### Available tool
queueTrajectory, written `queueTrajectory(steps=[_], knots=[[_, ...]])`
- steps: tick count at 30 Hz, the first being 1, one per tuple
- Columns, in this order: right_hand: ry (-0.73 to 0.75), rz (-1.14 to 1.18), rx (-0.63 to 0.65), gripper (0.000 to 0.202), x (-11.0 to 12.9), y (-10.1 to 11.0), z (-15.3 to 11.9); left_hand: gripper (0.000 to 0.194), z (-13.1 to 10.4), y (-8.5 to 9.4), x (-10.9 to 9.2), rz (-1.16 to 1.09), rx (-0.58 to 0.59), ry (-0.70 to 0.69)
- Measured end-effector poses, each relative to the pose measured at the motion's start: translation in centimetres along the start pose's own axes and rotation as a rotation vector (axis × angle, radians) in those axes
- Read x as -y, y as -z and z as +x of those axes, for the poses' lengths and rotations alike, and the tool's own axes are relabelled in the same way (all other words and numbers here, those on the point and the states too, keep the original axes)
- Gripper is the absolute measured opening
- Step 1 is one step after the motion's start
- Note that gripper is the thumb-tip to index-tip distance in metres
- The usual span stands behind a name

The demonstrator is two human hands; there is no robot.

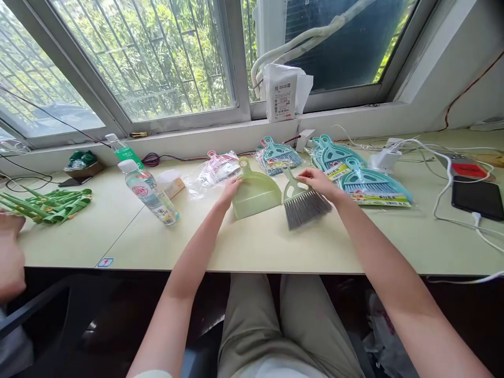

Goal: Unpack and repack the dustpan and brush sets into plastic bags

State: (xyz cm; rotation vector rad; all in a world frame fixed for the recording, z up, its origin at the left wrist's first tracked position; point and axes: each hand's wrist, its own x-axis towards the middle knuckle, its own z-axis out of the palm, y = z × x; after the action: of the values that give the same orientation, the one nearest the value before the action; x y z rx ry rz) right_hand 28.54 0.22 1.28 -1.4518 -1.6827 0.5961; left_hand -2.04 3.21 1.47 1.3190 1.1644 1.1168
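The left hand (230,190) is clamped on the left side of a pale green dustpan (258,195), near its handle, and the right hand (319,182) is closed on the handle of a matching brush (306,207), its dark bristles pointing toward the front edge of the worktop (275,254). Pan and brush sit side by side over the middle of the worktop; I can't make out any writing on either. Behind and right of the brush, toward the back edge, are teal dustpan sets (374,181) in clear wrap, the nearest with a yellow label (380,199) whose characters are too small to read. Another teal set (277,156) and a pink one (220,165) lie along the back edge. On the sill, a white pack (281,100) carries a printed panel of barcodes and fine black text, illegible here. Left of the pan, the nearer bottle (149,193) shows a round red emblem, the farther bottle (129,152) a green label with white lettering. A small blue-bordered sticker (105,262) with a red mark is at the front edge. Near the left end, green strips (51,206) lie beside another person's hand (11,252). A black phone (478,198) lies near the right end.
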Motion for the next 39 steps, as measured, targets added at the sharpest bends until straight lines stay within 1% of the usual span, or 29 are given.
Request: queueTrajectory(steps=[1, 2, 3, 6, 8, 9, 10, 11, 13, 15, 16, 17, 19, 20, 22, 25, 28, 30, 32, 34, 36, 38, 39], knots=[[0.060, 0.075, -0.001, 0.027, 0.6, -0.5, -0.3, 0.024, -0.3, -0.5, 0.0, -0.006, 0.023, 0.009], [0.109, 0.103, -0.022, 0.028, 1.4, -1.3, -0.8, 0.027, -0.7, -1.0, 0.0, -0.010, 0.067, 0.013], [0.145, 0.083, -0.068, 0.027, 2.1, -2.2, -1.3, 0.030, -1.0, -1.6, 0.0, -0.007, 0.134, 0.012], [0.222, -0.156, -0.186, 0.021, 4.2, -5.0, -2.7, 0.042, -2.3, -3.6, 0.0, 0.072, 0.394, -0.040], [0.204, -0.236, -0.197, 0.025, 4.8, -5.8, -3.0, 0.049, -3.1, -4.6, 0.0, 0.149, 0.537, -0.069], [0.171, -0.215, -0.166, 0.032, 4.9, -5.6, -3.0, 0.051, -3.3, -5.0, 0.0, 0.175, 0.575, -0.078], [0.125, -0.154, -0.107, 0.040, 4.7, -5.2, -2.8, 0.052, -3.5, -5.3, 0.0, 0.189, 0.595, -0.081], [0.071, -0.064, -0.033, 0.049, 4.5, -4.6, -2.6, 0.052, -3.6, -5.4, 0.0, 0.196, 0.601, -0.080], [-0.041, 0.128, 0.109, 0.070, 3.9, -3.2, -2.1, 0.051, -3.7, -5.4, 0.1, 0.196, 0.578, -0.076], [-0.153, 0.238, 0.188, 0.091, 3.3, -2.3, -1.9, 0.050, -3.6, -5.3, 0.1, 0.187, 0.539, -0.082], [-0.190, 0.265, 0.223, 0.094, 3.1, -2.1, -2.0, 0.050, -3.5, -5.2, 0.1, 0.182, 0.524, -0.089], [-0.203, 0.284, 0.271, 0.090, 3.0, -2.2, -2.0, 0.050, -3.4, -5.1, 0.2, 0.178, 0.511, -0.095], [-0.184, 0.323, 0.370, 0.067, 3.0, -2.8, -2.1, 0.050, -3.2, -5.0, 0.3, 0.175, 0.493, -0.104], [-0.174, 0.349, 0.389, 0.057, 3.0, -3.2, -2.2, 0.050, -3.0, -5.0, 0.4, 0.176, 0.482, -0.105], [-0.209, 0.399, 0.336, 0.049, 2.9, -4.1, -2.2, 0.049, -2.8, -5.1, 0.6, 0.181, 0.446, -0.109], [-0.303, 0.481, 0.212, 0.049, 2.9, -5.0, -2.1, 0.044, -2.7, -5.2, 0.8, 0.184, 0.404, -0.129], [-0.280, 0.525, 0.182, 0.048, 2.9, -5.4, -2.1, 0.041, -2.7, -5.0, 0.7, 0.145, 0.398, -0.110], [-0.248, 0.511, 0.175, 0.049, 2.9, -5.4, -2.1, 0.042, -2.7, -4.7, 0.6, 0.078, 0.432, -0.020], [-0.221, 0.466, 0.145, 0.054, 2.7, -5.1, -1.8, 0.046, -2.7, -4.2, 0.6, 0.019, 0.487, 0.113], [-0.190, 0.317, 0.109, 0.059, 1.9, -4.3, -1.4, 0.047, -2.5, -3.7, 0.7, -0.013, 0.505, 0.202], [-0.177, 0.005, 0.026, 0.061, 0.6, -3.4, -1.0, 0.046, -2.0, -3.4, 0.9, -0.060, 0.455, 0.199], [-0.201, -0.342, -0.041, 0.063, -1.0, -2.9, -0.8, 0.043, -1.4, -3.2, 1.2, -0.140, 0.348, 0.143], [-0.227, -0.462, -0.042, 0.066, -1.8, -2.8, -0.8, 0.043, -1.1, -3.0, 1.3, -0.177, 0.287, 0.117]])
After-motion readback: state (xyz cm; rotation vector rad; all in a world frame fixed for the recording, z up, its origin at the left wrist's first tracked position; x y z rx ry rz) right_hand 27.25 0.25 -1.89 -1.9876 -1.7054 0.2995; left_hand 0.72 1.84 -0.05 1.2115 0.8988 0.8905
